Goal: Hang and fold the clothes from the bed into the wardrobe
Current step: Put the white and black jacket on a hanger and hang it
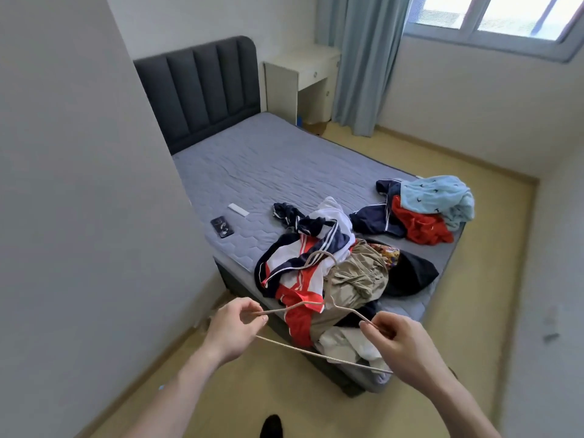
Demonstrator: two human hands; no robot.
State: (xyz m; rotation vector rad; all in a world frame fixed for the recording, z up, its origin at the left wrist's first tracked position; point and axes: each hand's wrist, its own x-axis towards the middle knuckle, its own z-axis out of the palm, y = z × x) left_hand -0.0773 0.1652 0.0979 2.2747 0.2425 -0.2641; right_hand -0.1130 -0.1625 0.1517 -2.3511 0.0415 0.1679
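Both hands hold one thin beige hanger (319, 314) just in front of the bed (284, 165), probably to have it ready for a garment. The left hand (232, 330) pinches the left shoulder end of the hanger between thumb and fingers, and the right hand (401, 339) has its fingers curled around the right end, so the frame stays level with its hook pointing toward the bed. On the foot of the bed, just behind the hanger, lies the near pile of clothes (331, 273); a smaller second pile (423, 210) lies at the bed's right edge. No wardrobe is visible.
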